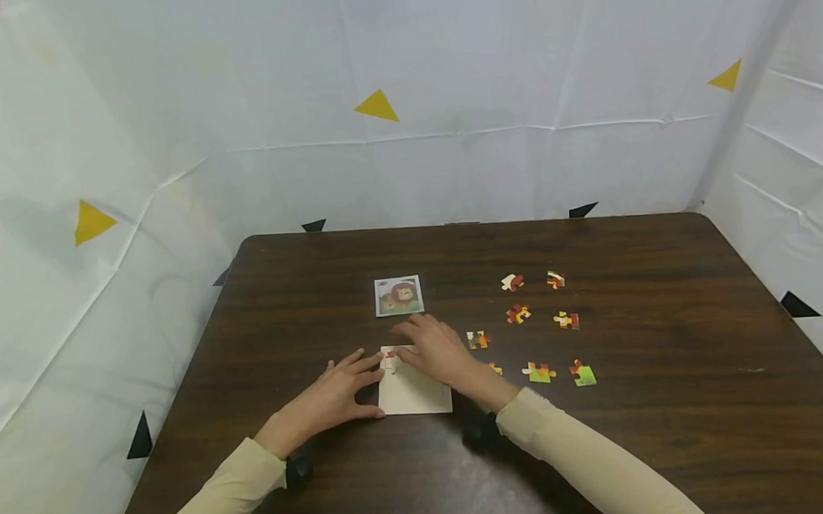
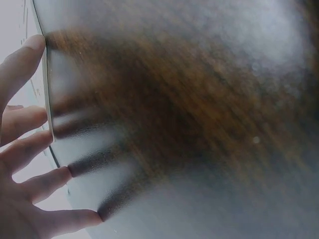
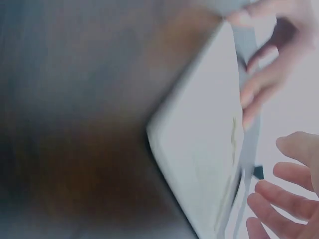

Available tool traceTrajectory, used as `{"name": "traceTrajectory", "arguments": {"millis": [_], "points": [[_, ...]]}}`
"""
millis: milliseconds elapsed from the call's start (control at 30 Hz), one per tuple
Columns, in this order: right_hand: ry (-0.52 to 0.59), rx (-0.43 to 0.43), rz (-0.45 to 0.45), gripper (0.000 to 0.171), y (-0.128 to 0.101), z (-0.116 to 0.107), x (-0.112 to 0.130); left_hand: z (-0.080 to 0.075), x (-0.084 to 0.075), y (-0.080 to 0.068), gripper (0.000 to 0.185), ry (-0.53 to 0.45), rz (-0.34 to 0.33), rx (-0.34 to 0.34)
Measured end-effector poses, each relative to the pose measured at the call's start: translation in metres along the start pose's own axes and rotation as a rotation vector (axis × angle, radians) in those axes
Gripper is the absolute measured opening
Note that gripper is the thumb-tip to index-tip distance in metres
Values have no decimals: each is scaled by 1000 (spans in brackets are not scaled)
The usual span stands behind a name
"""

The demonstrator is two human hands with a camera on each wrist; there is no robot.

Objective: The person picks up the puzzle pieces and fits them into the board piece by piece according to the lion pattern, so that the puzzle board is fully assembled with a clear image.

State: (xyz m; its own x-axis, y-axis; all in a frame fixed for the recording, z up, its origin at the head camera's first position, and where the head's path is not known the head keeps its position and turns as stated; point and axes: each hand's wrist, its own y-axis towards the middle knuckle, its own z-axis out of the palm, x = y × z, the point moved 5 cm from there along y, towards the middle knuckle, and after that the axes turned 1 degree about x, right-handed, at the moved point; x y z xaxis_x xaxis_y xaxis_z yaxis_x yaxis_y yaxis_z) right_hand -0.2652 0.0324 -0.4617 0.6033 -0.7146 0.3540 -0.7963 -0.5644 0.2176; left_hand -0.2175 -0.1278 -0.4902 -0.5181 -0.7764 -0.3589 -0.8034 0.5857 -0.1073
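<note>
A cream square puzzle board [image 1: 415, 393] lies on the table between the two hands. At its upper left corner is a small white and red puzzle piece [image 1: 390, 360]. My left hand [image 1: 335, 391] rests along the board's left side, its fingers spread and fairly straight. In the left wrist view, the thumb [image 2: 31, 55] and some fingertips meet the board's edge. My right hand [image 1: 436, 353] is over the upper part of the board, covering its upper right. In the right wrist view its fingers [image 3: 284, 196] are loosely spread with nothing between them.
Above the board lies a small lion picture card [image 1: 399, 296]. To the right are several loose puzzle pieces [image 1: 539, 372], one partly hidden by the right wrist. The dark wooden table [image 1: 673, 445] is bordered by white sheeting [image 1: 471, 67] at the back and sides.
</note>
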Motion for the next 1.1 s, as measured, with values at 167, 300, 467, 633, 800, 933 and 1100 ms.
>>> {"name": "traceTrajectory", "arguments": {"millis": [167, 300, 467, 633, 800, 933, 1100], "points": [[0, -54, 53, 32, 0, -20, -29, 0, 0, 0, 69, -8, -28, 15], [-25, -80, 90, 32, -5, -33, -59, 1, -1, -2, 69, -13, -35, 21], [-80, -94, 145, 33, -11, -53, -102, 2, -3, -4, 69, -17, -30, 15], [-39, -62, 254, 36, -19, -71, -143, 4, -2, -4, 69, -15, -27, 12], [83, -6, 232, 41, -25, -76, -170, 6, -1, -5, 69, -17, -30, 11], [71, 28, 180, 43, -28, -77, -179, 6, -2, -5, 68, -18, -27, 7], [32, 73, 172, 46, -28, -78, -185, 6, -2, -5, 68, -12, -18, -1]]}}
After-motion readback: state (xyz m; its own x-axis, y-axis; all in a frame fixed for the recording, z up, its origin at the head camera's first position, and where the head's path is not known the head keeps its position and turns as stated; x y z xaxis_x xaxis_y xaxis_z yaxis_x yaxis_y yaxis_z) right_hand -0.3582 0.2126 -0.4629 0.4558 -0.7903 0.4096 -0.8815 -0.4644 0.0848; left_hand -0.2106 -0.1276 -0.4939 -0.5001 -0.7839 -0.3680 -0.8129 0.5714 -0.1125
